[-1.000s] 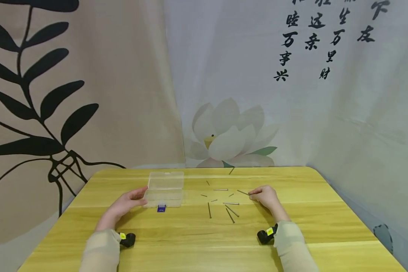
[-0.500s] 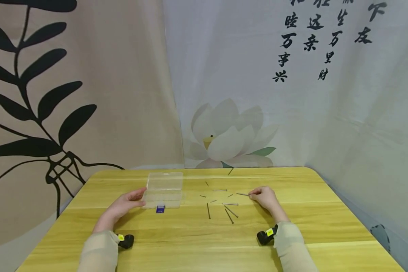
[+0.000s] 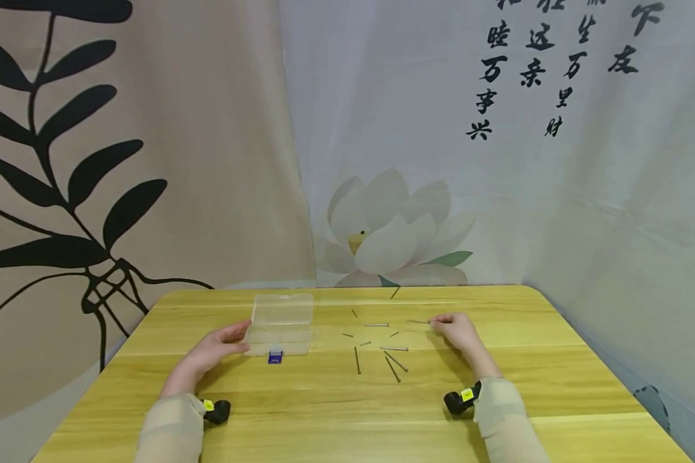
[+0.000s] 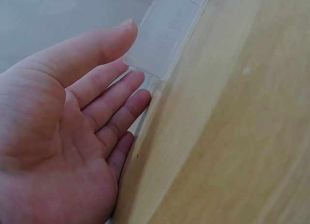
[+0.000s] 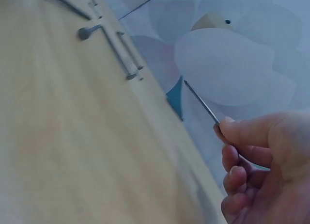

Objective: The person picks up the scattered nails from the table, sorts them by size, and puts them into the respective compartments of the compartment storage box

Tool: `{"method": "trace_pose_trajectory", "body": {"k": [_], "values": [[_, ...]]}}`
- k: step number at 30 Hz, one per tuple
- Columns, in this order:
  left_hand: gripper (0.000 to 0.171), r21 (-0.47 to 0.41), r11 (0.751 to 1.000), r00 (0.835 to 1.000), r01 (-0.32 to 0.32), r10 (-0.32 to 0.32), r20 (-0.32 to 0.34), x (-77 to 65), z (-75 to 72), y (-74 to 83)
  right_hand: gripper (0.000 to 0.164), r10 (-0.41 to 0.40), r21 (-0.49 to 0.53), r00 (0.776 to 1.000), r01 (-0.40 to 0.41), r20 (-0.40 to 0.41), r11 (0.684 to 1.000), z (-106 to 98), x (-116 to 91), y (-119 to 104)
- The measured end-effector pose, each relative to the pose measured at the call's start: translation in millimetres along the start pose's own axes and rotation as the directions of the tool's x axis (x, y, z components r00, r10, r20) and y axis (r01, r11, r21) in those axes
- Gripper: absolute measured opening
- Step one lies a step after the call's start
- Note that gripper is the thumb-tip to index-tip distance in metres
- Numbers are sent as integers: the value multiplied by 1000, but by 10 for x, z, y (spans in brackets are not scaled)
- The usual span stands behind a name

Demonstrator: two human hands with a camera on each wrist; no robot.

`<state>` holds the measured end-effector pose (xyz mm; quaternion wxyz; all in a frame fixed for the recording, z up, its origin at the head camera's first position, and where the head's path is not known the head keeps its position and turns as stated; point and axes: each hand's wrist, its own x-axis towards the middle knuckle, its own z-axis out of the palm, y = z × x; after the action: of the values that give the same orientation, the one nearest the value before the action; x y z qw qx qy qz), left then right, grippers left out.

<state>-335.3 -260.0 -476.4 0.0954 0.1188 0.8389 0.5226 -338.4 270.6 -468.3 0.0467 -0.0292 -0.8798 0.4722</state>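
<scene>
Looking at the head view first: the right hand [image 3: 457,331] is pinching one nail [image 3: 419,321] out on the right of the wooden table [image 3: 324,411]. The nail's long axis runs nearly level side to side, free end aimed left, roughly toward the clear plastic box [image 3: 280,313]. That box sits well off to the left with its lid folded back and its blue latch [image 3: 275,357] on the person's side. Between the two is a scatter of loose nails [image 3: 394,348], so the box is across that spread from the right hand. The left hand [image 3: 214,344] is way nearer, right at the box's left edge.

Switching to the left wrist view: fingers relaxed and mostly straight, thumb and fingertips at the near end of the box. Seems more like a light steadying touch than a real grip, imo.

Checking the right wrist view: thumb and fingertips pinch the nail, with the pointed end sticking out past them and the head end hidden in the hand. It looks lifted off the tabletop, slanting away from the fingers, with the loose nails farther along the table.
</scene>
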Motion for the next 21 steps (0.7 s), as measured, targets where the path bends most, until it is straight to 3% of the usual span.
{"method": "trace_pose_trajectory", "body": {"k": [11,21], "values": [[69,2,1000,1000,2,-2,3,-8,4,19,26,-62,-5,998,62,12,998,-154,-45,-282],[69,-4,1000,1000,10,-10,-2,-6,7,7,26,-94,-25,996,94,-7,995,-163,-116,-453]]}}
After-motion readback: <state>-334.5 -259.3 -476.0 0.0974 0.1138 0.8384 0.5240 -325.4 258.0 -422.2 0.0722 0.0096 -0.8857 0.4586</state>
